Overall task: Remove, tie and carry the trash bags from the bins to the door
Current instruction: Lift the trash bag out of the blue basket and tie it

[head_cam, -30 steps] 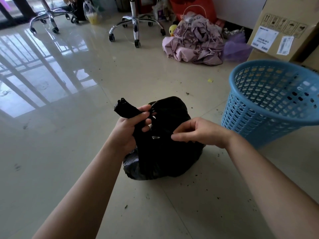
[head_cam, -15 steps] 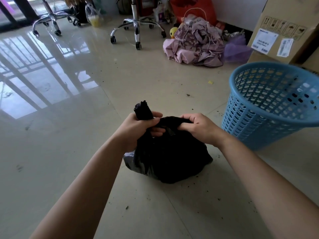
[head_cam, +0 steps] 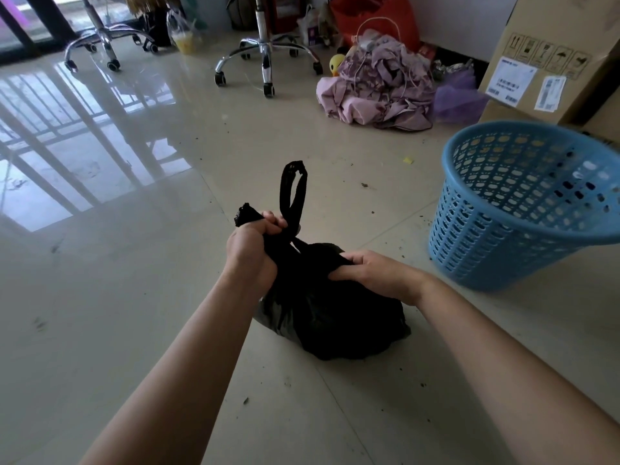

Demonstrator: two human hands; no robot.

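The cardboard box point(head_cam: 550, 58) bears handling pictograms and two shipping labels, their print too small to read.

The trash bag point(head_cam: 332, 307) is glossy black all over, its loop handle point(head_cam: 292, 191) just as black. Beside it the bin point(head_cam: 523, 203) is sky blue, its wall a lattice of small holes in even rows. The floor point(head_cam: 134, 297) is pale cream tile, shiny, streaked with whitish window reflections and peppered with dark specks. Farther back lies a heap of cloth point(head_cam: 379, 85) in dusty mauve, with a patch of violet netting point(head_cam: 458, 100) next to it and a yellow toy point(head_cam: 336, 64) peeking out. The cardboard box point(head_cam: 550, 55) is tan with white labels. The chair bases point(head_cam: 265, 52) are bright chrome with black castors. A red bag point(head_cam: 372, 15) stands behind.
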